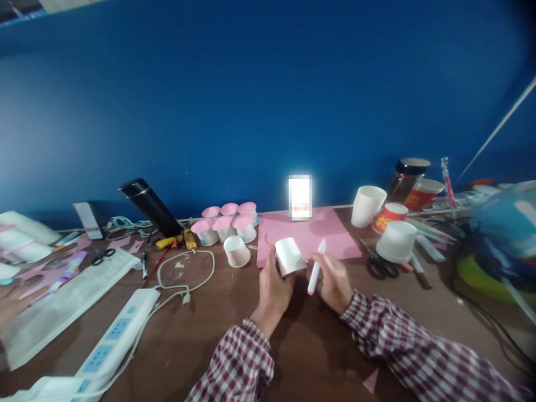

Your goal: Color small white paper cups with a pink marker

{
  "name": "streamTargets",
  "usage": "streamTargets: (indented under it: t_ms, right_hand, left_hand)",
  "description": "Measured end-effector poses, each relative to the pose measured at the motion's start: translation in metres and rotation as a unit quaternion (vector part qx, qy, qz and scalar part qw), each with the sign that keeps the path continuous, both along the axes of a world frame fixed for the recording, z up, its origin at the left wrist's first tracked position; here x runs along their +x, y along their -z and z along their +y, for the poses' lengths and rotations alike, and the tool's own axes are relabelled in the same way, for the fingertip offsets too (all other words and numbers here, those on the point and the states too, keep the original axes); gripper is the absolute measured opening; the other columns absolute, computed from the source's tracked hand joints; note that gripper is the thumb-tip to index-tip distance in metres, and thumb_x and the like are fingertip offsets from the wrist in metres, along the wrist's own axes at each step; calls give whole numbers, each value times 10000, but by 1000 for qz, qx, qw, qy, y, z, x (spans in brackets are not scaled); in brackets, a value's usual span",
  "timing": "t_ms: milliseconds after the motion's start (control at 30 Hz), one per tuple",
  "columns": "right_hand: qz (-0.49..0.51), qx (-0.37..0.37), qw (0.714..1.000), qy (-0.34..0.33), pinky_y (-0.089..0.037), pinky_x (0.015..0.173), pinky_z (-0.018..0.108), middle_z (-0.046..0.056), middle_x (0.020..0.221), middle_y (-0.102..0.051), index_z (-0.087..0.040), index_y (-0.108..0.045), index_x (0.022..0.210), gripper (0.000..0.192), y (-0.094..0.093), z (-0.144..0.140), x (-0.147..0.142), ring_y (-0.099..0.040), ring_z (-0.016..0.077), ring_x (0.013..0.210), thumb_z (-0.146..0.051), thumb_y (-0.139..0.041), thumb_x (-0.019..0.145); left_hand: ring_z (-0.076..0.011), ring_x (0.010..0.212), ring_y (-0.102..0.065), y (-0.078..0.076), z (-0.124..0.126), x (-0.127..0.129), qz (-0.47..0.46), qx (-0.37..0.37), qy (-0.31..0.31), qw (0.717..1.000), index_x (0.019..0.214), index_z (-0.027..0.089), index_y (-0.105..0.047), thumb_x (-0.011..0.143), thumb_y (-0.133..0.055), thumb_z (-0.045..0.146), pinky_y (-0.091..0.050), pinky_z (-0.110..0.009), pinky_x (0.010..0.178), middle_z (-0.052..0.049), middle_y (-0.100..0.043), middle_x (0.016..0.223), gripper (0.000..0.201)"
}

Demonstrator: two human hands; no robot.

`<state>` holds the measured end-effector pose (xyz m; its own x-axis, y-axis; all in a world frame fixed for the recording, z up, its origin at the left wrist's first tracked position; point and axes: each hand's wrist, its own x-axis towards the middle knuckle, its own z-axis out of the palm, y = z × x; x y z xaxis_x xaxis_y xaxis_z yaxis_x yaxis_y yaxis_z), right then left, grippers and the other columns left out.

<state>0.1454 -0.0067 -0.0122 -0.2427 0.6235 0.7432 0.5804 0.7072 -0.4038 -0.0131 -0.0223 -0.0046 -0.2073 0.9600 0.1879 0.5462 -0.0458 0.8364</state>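
A white paper cup [290,257] rests in my left hand [274,287], whose fingers wrap round it; the cup is tilted above the near edge of a pink paper sheet [307,230]. My right hand [333,281] is closed on a white marker [316,268] with an orange-red end, held beside the cup and apart from it. To the left stands another small paper cup [237,252] with faint colour on its side. Behind that one, several cups with pink tops [224,223] are grouped together.
Scissors [382,268], a frosted cup [396,242], a white cup [368,206] and a red cup [390,218] stand right. At left are a power strip [119,329], a looped cable [186,287] and a black tumbler [151,206]. Another person's hand [14,310] shows far left.
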Motion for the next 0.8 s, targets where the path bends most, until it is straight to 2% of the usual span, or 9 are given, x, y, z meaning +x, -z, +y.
streamTargets:
  t_ms: [167, 300, 400, 467, 533, 700, 800]
  right_hand:
    - [-13, -2, 1000, -27, -520, 690, 322, 51, 851, -638, -219, -546, 1059, 240, 0, -2, -2, -625, 198, 767, -129, -566, 837]
    - [121, -43, 992, -19, -542, 680, 302, 48, 871, -652, -208, -485, 1122, 356, -8, -5, -9, -652, 184, 748, -214, -652, 808]
    - [203, -47, 978, -25, -541, 651, 285, 30, 795, -646, -216, -483, 1072, 183, -12, -10, -13, -647, 164, 697, -213, -532, 895]
    - [219, -59, 973, -32, -525, 592, 271, 7, 706, -617, -210, -479, 1089, 155, -13, -14, -13, -616, 144, 606, -209, -408, 951]
    - [203, -101, 973, -52, -496, 540, 256, -11, 649, -583, -202, -506, 1111, 192, -13, -18, -11, -573, 131, 540, -204, -390, 957]
    - [131, -43, 989, -54, -498, 709, 303, 45, 818, -647, -202, -612, 936, 116, -16, -21, -7, -627, 173, 760, -182, -505, 896]
    - [114, -53, 991, -47, -478, 647, 273, 25, 748, -626, -197, -596, 897, 119, -18, -22, -9, -607, 149, 673, -163, -482, 896]
  left_hand:
    - [-238, 942, -652, 7, 1, -4, 40, 23, 24, 999, 1374, 117, -362, 739, -501, 74, -507, -350, 827, -139, -681, 1077, 651]
    - [-256, 1007, -635, 10, 3, -6, 65, 7, 8, 998, 1392, 104, -346, 760, -447, 46, -488, -386, 885, -164, -651, 1152, 643]
    - [-269, 1108, -593, 11, 5, -5, 80, 22, 11, 996, 1416, 93, -314, 768, -429, 38, -458, -398, 951, -181, -590, 1259, 660]
    - [-266, 1107, -598, 12, 6, -5, 76, 25, 10, 997, 1422, 105, -311, 781, -432, 47, -464, -389, 950, -174, -586, 1269, 655]
    - [-263, 1101, -603, 13, 7, -4, 75, 24, 11, 997, 1436, 116, -288, 766, -455, 39, -470, -382, 948, -170, -585, 1276, 695]
    - [-258, 1156, -572, 19, 7, -3, 83, 56, 23, 995, 1451, 136, -260, 802, -448, 51, -453, -389, 980, -181, -501, 1370, 681]
    - [-241, 1099, -603, 19, 6, -2, 81, 71, 36, 994, 1453, 130, -246, 844, -435, 86, -480, -378, 942, -182, -544, 1324, 639]
